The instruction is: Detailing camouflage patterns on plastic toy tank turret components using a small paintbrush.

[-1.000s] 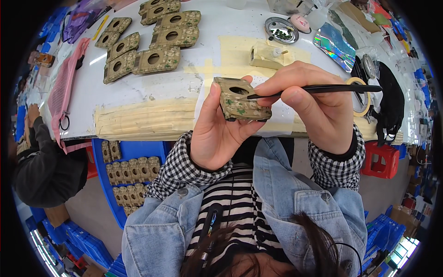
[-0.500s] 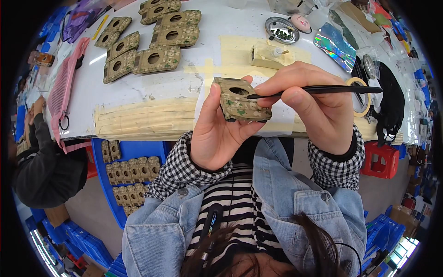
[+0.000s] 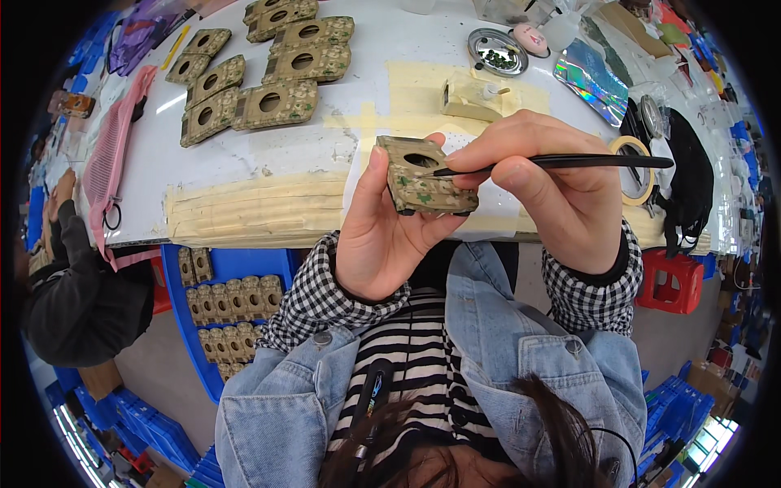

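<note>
Gripping a camouflage shell [image 3: 435, 193], left hand [image 3: 376, 254]; pinching black tweezers [image 3: 590, 161], right hand [image 3: 561, 195]! Round dish [image 3: 486, 41] holds dark bits [image 3: 499, 60]; blue tray [image 3: 250, 259] holds more shells [image 3: 236, 301].

White table [image 3: 390, 41], red stool [image 3: 671, 283], grey floor [image 3: 167, 358]

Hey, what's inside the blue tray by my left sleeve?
Rows of camouflage parts; your checkered sleeve and denim jacket cover the blue tray's lower right, hiding anything there.
</note>
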A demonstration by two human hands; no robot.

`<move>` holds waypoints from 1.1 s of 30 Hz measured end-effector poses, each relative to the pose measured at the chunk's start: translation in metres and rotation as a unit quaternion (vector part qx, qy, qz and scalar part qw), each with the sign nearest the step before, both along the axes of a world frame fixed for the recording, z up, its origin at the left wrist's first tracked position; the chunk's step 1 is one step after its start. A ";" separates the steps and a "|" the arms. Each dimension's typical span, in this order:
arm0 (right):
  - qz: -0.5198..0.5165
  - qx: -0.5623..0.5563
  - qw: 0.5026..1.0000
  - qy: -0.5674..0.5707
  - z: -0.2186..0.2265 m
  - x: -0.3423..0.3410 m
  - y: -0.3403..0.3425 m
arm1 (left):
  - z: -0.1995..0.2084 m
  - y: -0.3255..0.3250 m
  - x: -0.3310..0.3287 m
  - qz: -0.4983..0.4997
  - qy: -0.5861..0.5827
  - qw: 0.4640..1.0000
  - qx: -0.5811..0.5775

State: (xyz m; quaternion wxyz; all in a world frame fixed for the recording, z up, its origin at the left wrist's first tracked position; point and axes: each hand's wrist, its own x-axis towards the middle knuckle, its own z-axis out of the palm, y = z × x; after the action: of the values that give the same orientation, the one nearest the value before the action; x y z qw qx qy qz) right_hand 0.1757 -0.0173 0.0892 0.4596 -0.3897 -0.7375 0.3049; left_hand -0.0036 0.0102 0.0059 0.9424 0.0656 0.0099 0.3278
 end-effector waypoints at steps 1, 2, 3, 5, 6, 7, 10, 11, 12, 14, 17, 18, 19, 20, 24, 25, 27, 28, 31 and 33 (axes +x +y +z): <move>0.000 0.005 1.000 -0.004 0.000 0.000 0.000 | 0.000 0.000 0.000 0.000 -0.001 1.000 0.000; 0.000 0.000 1.000 0.001 0.000 0.000 0.000 | -0.001 0.000 0.000 0.001 -0.001 1.000 0.000; -0.001 -0.005 1.000 0.007 0.000 -0.001 0.000 | -0.002 0.000 0.000 0.002 -0.002 1.000 -0.001; -0.003 -0.011 1.000 0.018 0.000 -0.002 0.000 | -0.001 0.000 0.000 0.002 0.002 1.000 -0.006; -0.003 -0.012 1.000 0.023 0.000 -0.002 -0.001 | 0.000 -0.001 0.000 0.002 0.004 1.000 -0.008; -0.004 -0.013 1.000 0.027 0.000 -0.002 -0.001 | 0.000 -0.001 0.000 0.001 -0.001 1.000 -0.007; 0.002 -0.014 1.000 0.027 -0.001 -0.001 0.000 | -0.001 0.000 -0.001 -0.003 -0.011 1.000 -0.006; 0.001 -0.015 0.999 0.029 -0.001 -0.001 0.000 | -0.001 0.000 -0.001 -0.004 -0.011 1.000 -0.006; 0.000 -0.016 0.999 0.031 -0.001 -0.002 0.000 | -0.002 0.001 -0.001 -0.005 -0.010 1.000 -0.006; -0.001 -0.019 0.999 0.035 -0.002 -0.002 -0.001 | -0.001 0.000 0.000 -0.003 -0.004 1.000 -0.007; 0.001 -0.021 0.999 0.038 -0.002 -0.002 0.000 | -0.001 0.000 0.000 -0.001 -0.001 1.000 -0.012; 0.001 -0.019 0.999 0.034 -0.002 -0.002 0.000 | -0.001 0.000 0.000 0.000 -0.001 1.000 -0.014; 0.002 -0.017 0.999 0.031 -0.001 -0.002 0.000 | 0.000 0.000 0.000 -0.001 -0.002 1.000 -0.015; 0.002 -0.016 0.999 0.031 -0.002 -0.002 0.000 | 0.000 0.000 0.000 -0.001 -0.003 1.000 -0.016; 0.002 -0.012 0.999 0.029 -0.002 -0.002 0.001 | 0.000 0.000 0.000 0.000 -0.003 1.000 -0.016; 0.002 -0.010 1.000 0.028 -0.002 -0.002 0.001 | 0.000 0.000 0.000 0.000 -0.003 1.000 -0.017; 0.002 -0.010 1.000 0.027 -0.002 -0.002 0.001 | 0.001 0.000 0.000 -0.002 -0.004 1.000 -0.019; 0.001 -0.010 1.000 0.026 -0.002 -0.002 0.001 | 0.000 0.000 0.000 -0.002 -0.006 1.000 -0.017; 0.002 -0.010 1.000 0.027 -0.002 -0.001 0.001 | -0.001 0.000 0.000 -0.003 -0.012 1.000 -0.011; 0.003 -0.009 1.000 0.028 -0.003 -0.001 0.001 | -0.001 0.000 0.000 -0.004 -0.013 1.000 -0.005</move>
State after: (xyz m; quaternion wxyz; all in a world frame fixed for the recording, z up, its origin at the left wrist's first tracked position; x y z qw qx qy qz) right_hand 0.1744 -0.0164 0.0865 0.4755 -0.3834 -0.7225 0.3237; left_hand -0.0039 0.0107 0.0049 0.9440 0.0563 -0.0007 0.3250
